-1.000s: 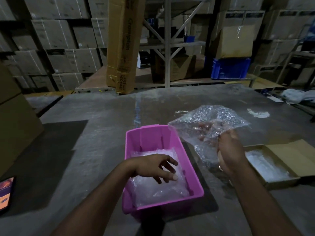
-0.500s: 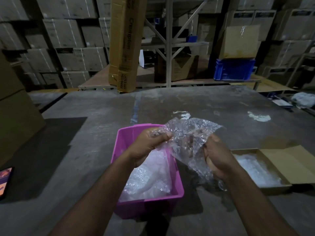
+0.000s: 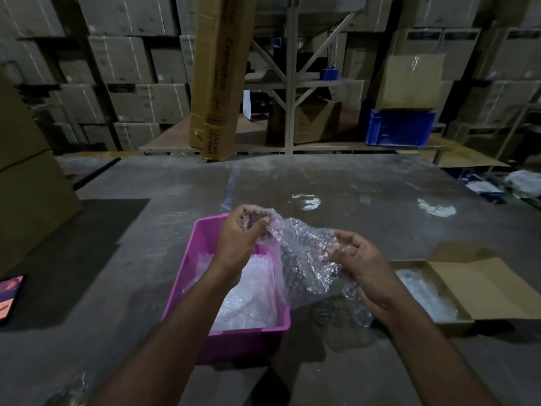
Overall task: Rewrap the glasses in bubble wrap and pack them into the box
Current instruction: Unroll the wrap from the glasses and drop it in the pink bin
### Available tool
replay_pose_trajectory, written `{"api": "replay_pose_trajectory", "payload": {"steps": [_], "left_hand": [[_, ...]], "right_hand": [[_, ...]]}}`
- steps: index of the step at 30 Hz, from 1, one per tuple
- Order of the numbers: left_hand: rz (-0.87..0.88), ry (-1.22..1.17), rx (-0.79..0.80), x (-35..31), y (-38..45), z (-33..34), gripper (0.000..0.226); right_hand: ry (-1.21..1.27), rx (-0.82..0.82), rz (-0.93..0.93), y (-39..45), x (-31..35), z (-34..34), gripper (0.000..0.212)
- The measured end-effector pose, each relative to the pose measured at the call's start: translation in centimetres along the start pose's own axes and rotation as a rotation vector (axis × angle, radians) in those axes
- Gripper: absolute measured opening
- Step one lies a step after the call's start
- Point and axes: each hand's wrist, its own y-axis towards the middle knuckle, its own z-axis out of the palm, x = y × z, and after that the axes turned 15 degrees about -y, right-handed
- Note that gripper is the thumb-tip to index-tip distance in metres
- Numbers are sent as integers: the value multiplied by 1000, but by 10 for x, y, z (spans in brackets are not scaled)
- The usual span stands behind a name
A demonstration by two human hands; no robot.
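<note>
Since the earlier frame, the crumpled sheet of clear bubble wrap (image 3: 304,256) has been drawn wider above the grey tabletop (image 3: 366,183), gripped at one end by the left hand (image 3: 240,238) and at the other by the right hand (image 3: 355,259). Whether a glass lies inside it cannot be made out. More wrap fills the pink plastic tub (image 3: 187,276) and the open brown cardboard box (image 3: 483,288), contents indistinct.
</note>
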Motion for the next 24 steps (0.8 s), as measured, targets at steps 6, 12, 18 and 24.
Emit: {"api": "replay_pose_trajectory", "payload": {"steps": [6, 12, 18, 24], "left_hand": [[-12, 58, 77, -13, -20, -12, 25], [-148, 385, 239, -20, -39, -33, 75], [-132, 257, 304, -20, -50, -7, 104], [-154, -96, 330, -5, -66, 22, 76]], "right_hand": [[58, -155, -111, -10, 9, -6, 36], [-143, -143, -220, -38, 38, -14, 26], [-302, 9, -215, -67, 56, -9, 26], [-215, -14, -177, -83, 46, -18, 44]]}}
